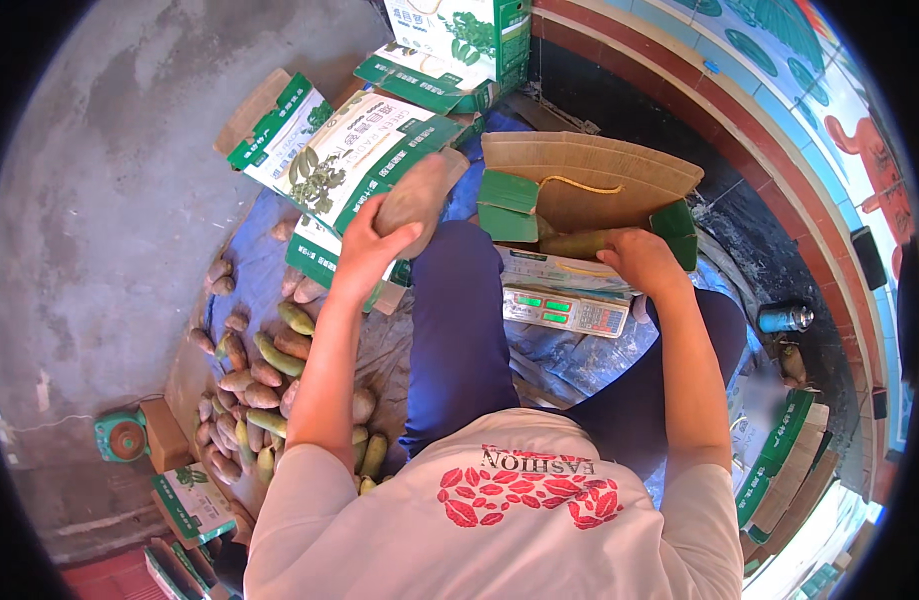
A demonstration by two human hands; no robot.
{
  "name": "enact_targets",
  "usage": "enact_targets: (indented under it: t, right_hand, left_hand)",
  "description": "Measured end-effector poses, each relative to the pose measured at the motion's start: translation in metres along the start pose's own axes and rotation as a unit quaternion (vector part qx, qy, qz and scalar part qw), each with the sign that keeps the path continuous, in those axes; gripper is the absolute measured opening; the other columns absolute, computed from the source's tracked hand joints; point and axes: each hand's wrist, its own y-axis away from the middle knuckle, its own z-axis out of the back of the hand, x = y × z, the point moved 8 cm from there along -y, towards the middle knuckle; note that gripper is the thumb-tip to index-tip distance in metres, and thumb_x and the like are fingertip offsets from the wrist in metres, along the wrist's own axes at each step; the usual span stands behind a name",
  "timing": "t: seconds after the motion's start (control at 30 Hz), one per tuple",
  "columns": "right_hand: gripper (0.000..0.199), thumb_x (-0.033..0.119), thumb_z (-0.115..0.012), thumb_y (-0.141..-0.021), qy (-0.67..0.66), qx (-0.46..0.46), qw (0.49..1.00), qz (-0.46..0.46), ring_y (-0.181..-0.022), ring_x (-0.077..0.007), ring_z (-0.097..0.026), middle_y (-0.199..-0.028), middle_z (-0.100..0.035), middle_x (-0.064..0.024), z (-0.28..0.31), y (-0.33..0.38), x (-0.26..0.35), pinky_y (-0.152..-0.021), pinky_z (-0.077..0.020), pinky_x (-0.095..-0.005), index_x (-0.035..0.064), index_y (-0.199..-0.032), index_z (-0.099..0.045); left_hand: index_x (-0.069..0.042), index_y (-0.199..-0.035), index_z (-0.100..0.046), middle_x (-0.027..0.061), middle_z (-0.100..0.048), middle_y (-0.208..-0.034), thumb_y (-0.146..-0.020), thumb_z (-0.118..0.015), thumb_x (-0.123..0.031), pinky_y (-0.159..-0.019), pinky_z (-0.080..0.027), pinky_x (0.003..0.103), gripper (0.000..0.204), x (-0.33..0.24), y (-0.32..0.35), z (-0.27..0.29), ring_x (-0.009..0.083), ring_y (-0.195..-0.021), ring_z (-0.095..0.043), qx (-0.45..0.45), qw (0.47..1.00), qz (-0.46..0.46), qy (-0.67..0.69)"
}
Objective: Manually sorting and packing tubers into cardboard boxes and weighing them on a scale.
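My left hand (365,255) is closed round a thick, brown, elongated root vegetable (417,205), its upper end slightly blurred. It is held up beside my left knee, in front of the green-and-white cartons. Over the front edge of an open cardboard box (590,165), my right hand (652,262) curls its fingers on the end of a long greenish radish (577,243) lying inside. The box rests on a digital scale (565,310) with lit green displays. Side flaps hide part of the box's contents.
On the left, a pile of brown and green root vegetables (265,365) lies on a blue sheet (245,255). Green-and-white cartons (355,150) stand ahead. A blue bottle (785,319) lies at right, near more folded cartons (785,450). A tape dispenser-like green object (122,436) sits far left.
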Motion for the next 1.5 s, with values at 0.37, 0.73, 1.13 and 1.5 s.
enact_targets:
  t: [0.37,0.73,1.13,1.5]
  right_hand:
    - [0.024,0.027,-0.056,-0.082,-0.019,-0.015,0.999,-0.032,-0.088,-0.0312,-0.059,-0.087,-0.062,-0.0154,0.017,0.009,-0.006,-0.076,-0.0461,-0.0413,0.0045,-0.088,-0.060]
    - [0.025,0.027,-0.055,-0.082,0.002,-0.009,0.999,-0.036,-0.088,-0.0305,-0.059,-0.086,-0.063,-0.0150,0.019,0.013,-0.004,-0.073,-0.0474,-0.0409,0.0039,-0.088,-0.060]
    - [0.025,0.027,-0.055,-0.082,0.013,0.025,0.998,-0.048,-0.087,-0.0321,-0.060,-0.088,-0.063,-0.0152,0.002,0.009,-0.005,-0.074,-0.0469,-0.0419,0.0034,-0.088,-0.061]
    - [0.030,0.033,-0.052,-0.084,0.012,0.038,0.998,-0.040,-0.089,-0.0310,-0.059,-0.088,-0.063,-0.0149,-0.011,-0.001,0.004,-0.076,-0.0465,-0.0415,0.0048,-0.088,-0.062]
  left_hand:
    - [-0.006,-0.111,-0.053,0.0149,-0.054,-0.110,-0.062,-0.074,-0.030,-0.087,-0.042,0.037,0.058,-0.094,-0.041,-0.135,0.0306,-0.101,-0.053,0.064,0.933,-0.240,-0.259]
    - [-0.005,-0.110,-0.054,0.0172,-0.056,-0.107,-0.071,-0.066,-0.015,-0.085,-0.044,0.036,0.041,-0.044,-0.040,-0.061,0.0307,-0.099,-0.055,-0.104,0.940,-0.255,-0.200]
    - [-0.004,-0.095,-0.062,0.0192,-0.063,-0.093,-0.074,-0.063,-0.029,-0.080,-0.046,0.040,0.033,0.246,0.064,0.046,0.0340,-0.091,-0.059,-0.016,0.914,0.120,-0.388]
    - [-0.002,-0.093,-0.063,0.0211,-0.060,-0.101,-0.073,-0.059,-0.034,-0.085,-0.044,0.039,0.038,0.428,0.239,0.067,0.0342,-0.099,-0.056,0.146,0.843,0.359,-0.373]
